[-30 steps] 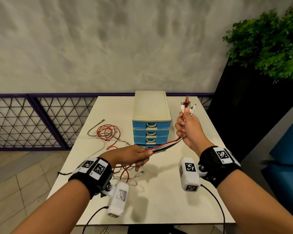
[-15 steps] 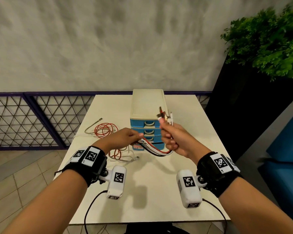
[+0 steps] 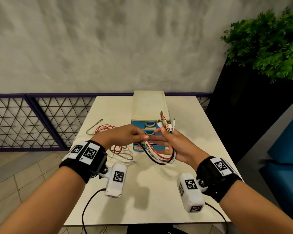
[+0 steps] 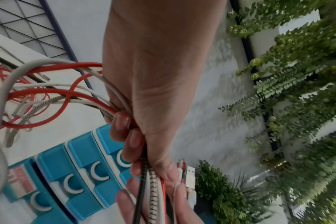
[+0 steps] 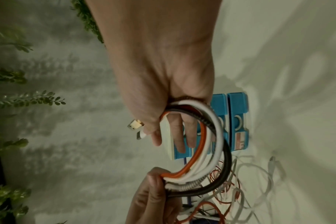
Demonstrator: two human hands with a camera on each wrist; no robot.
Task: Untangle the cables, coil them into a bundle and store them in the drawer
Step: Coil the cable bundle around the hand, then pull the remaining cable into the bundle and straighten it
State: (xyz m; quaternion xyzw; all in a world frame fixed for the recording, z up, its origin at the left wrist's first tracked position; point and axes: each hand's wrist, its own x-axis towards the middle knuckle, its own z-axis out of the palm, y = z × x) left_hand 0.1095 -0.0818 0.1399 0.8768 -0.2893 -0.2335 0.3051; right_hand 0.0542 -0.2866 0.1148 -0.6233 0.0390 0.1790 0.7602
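Observation:
Several cables (image 3: 159, 157), red, white, black and braided, hang in a loop between my two hands above the table. My right hand (image 3: 165, 140) has its fingers stretched out, and its thumb pins the plug ends (image 3: 166, 123) against the palm. The loop (image 5: 211, 145) curves out under that palm. My left hand (image 3: 145, 137) grips the same bundle (image 4: 153, 181) with curled fingers, close to the right hand's fingertips. The rest of the cables (image 3: 120, 150) trail down to the table on the left. Behind the hands stands the blue drawer unit (image 3: 148, 105), its drawers closed.
A red coil and a grey cable (image 3: 105, 129) lie on the white table (image 3: 159, 200) left of the drawer unit. A purple mesh railing (image 3: 41, 119) runs behind the table. A black planter with green foliage (image 3: 269, 48) stands at the right.
My right hand came down and left from its raised position to meet the left hand. The stretch of cables between them went from taut to a hanging loop, and the right fingers straightened.

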